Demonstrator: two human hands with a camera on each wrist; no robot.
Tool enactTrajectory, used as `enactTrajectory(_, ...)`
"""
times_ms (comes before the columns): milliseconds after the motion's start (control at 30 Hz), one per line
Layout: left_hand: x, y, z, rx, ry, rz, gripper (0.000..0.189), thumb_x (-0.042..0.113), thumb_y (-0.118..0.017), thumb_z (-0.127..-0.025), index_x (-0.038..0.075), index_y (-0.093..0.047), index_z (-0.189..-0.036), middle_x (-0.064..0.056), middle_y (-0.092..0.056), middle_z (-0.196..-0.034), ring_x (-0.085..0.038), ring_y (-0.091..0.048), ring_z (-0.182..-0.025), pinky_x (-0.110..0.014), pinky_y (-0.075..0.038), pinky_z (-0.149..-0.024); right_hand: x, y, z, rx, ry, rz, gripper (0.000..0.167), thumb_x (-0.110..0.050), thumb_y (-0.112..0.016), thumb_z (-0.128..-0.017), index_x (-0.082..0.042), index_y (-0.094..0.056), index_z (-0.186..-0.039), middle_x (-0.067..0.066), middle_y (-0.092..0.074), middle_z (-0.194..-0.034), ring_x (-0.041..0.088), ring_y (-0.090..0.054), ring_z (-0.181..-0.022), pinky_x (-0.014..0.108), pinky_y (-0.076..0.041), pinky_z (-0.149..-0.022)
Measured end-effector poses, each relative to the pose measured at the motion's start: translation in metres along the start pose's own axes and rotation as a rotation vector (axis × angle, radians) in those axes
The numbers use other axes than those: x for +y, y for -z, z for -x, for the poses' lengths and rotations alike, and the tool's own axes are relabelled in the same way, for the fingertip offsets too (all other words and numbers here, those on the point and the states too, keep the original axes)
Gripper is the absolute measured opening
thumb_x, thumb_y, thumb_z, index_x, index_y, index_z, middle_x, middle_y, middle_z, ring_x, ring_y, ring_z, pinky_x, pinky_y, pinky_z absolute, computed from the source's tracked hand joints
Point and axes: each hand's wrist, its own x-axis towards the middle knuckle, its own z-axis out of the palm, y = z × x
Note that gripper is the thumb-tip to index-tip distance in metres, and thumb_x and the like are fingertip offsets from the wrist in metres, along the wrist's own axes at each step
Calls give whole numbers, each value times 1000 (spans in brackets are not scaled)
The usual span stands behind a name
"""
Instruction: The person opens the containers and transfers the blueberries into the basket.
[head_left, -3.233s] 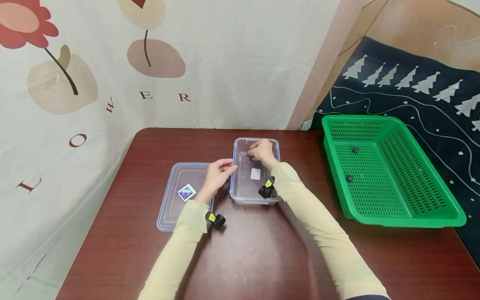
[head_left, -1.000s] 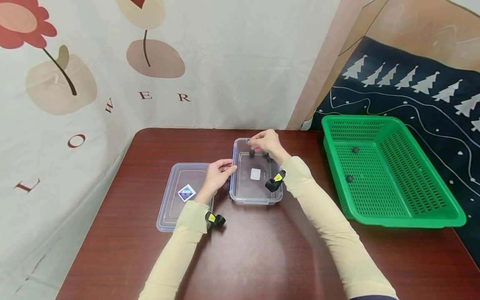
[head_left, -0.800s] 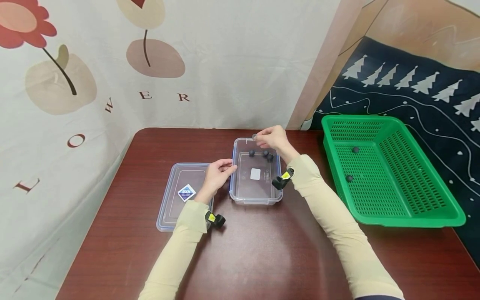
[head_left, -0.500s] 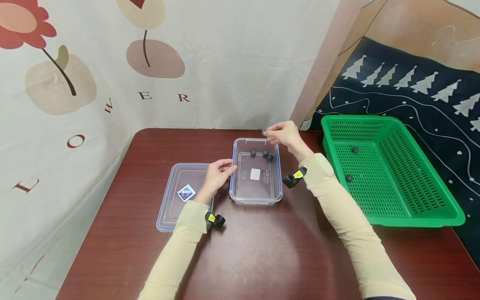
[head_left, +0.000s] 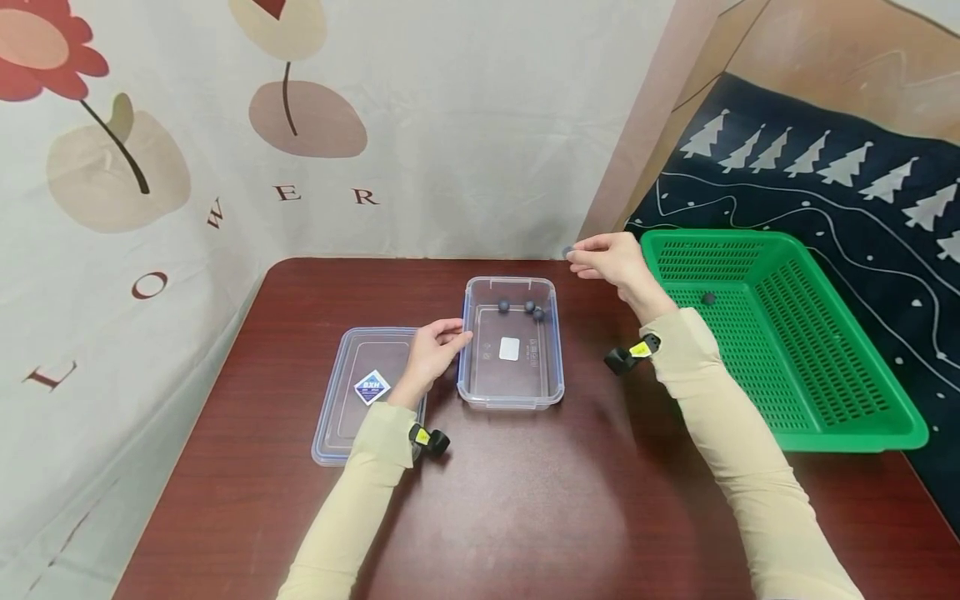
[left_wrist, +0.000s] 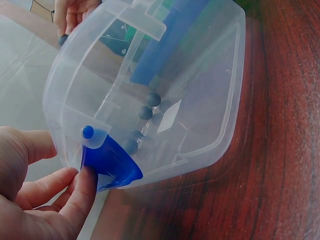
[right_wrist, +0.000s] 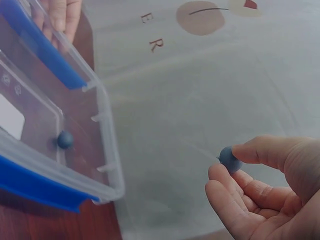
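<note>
A clear plastic food container (head_left: 512, 392) stands uncovered on the table, with blue side latches. Three blueberries (head_left: 504, 306) lie inside towards its far end. My left hand (head_left: 433, 354) is at its left side; in the left wrist view, its fingertips hold the folded-out blue latch (left_wrist: 112, 162). My right hand (head_left: 618, 262) is up in the air, right of the container and beside the green basket's far left corner. Between thumb and fingertips it pinches a blueberry (right_wrist: 230, 160), seen plainly in the right wrist view.
The green mesh basket (head_left: 855, 442) stands on the right, holding a blueberry (head_left: 708, 298); my right forearm covers part of it. A clear lid (head_left: 337, 417) with a blue diamond label lies left of the container, partly under my left arm. A printed curtain (head_left: 465, 167) hangs behind the table.
My right hand has come up out of the container with a blueberry and moved right, towards the basket. One blueberry in the basket is now hidden behind that arm. My left hand stays put.
</note>
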Motion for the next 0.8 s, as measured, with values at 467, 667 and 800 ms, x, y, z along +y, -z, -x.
enactTrajectory(467, 0, -1, 0, 3, 11, 0, 31, 6, -68, -85, -7, -62, -113, -22, -65, -105, -26, -63, -93, -15, -47, -70, 6, 50, 23, 68, 22, -55, 40, -16, -66, -88, 11, -57, -116, -6, -65, -78, 5, -67, -70, 21, -53, -70)
enactTrajectory(667, 1, -1, 0, 4, 17, -4, 32, 7, -68, -84, -6, -63, -113, -21, -65, -105, -24, -63, -92, -17, -48, -70, 13, 72, 33, 101, 24, -106, 31, -17, -69, -86, 3, -62, -108, -8, -66, -78, 8, -68, -73, 24, -54, -71)
enactTrajectory(800, 1, 0, 0, 2, 19, -10, 33, 8, -69, -84, -6, -63, -113, -21, -65, -105, -23, -63, -92, -19, -49, -70, 21, 87, 38, 119, 42, -161, 10, -16, -71, -84, -11, -69, -92, -9, -67, -78, 7, -68, -71, 25, -54, -70)
